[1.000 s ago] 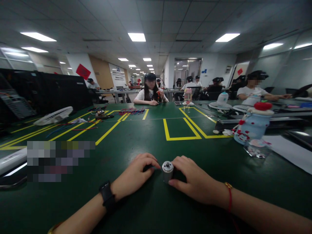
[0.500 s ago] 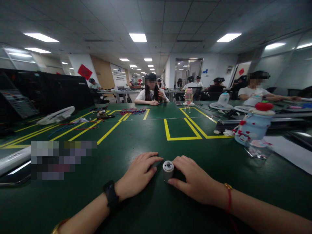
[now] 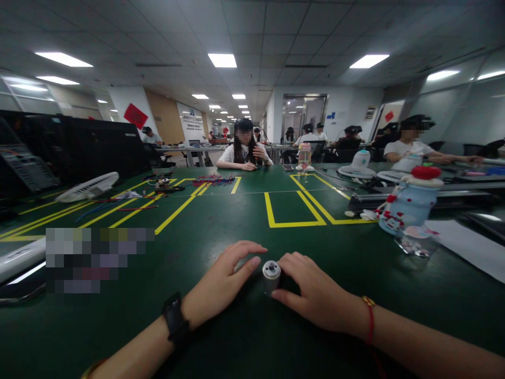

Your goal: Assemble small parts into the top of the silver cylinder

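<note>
A small silver cylindrical motor [image 3: 271,279] stands upright on the green table, its round end with a short shaft facing up. My right hand [image 3: 315,289] grips it from the right, with the thumb at the near side low down and the index finger higher at the far side. The other right fingers are curled behind. My left hand [image 3: 224,279] holds nothing; its fingers reach toward the motor from the left, thumb and fingers apart, with a small gap to the motor. A black watch [image 3: 175,317] is on my left wrist.
Right, a blue bottle [image 3: 412,202] with a red top stands behind a clear packet [image 3: 418,241]. White fans [image 3: 357,167] are farther back. Left are a white fan [image 3: 89,187], wires [image 3: 213,180] and black computer cases [image 3: 98,147]. A person [image 3: 244,150] sits opposite.
My left hand has shifted slightly up, its thumb now raised closer to the fingers. My right hand and the motor have stayed in place. The person opposite has moved a raised hand.
</note>
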The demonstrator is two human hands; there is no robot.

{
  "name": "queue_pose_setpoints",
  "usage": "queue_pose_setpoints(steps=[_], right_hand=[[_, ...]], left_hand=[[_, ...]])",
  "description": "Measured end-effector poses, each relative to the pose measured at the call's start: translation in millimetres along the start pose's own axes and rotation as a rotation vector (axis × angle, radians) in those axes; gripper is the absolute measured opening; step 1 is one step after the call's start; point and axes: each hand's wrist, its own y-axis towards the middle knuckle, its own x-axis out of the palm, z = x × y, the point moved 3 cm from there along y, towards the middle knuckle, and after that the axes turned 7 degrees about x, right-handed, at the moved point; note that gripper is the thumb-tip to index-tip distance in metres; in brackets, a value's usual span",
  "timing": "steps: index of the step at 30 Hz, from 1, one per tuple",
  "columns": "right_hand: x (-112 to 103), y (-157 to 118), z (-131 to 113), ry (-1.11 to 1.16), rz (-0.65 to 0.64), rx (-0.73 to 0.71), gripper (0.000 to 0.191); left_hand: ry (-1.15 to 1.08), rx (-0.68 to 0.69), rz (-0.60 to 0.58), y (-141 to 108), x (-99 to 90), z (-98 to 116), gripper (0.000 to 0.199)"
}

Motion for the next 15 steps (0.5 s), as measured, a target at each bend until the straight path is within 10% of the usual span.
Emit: queue_pose_setpoints(steps=[15], right_hand=[[0.6,0.9,-0.9,0.007,0.001,-0.004,0.022]], left_hand=[[-0.070,0.044,0.093,7.9,-5.2,17.1,0.014]])
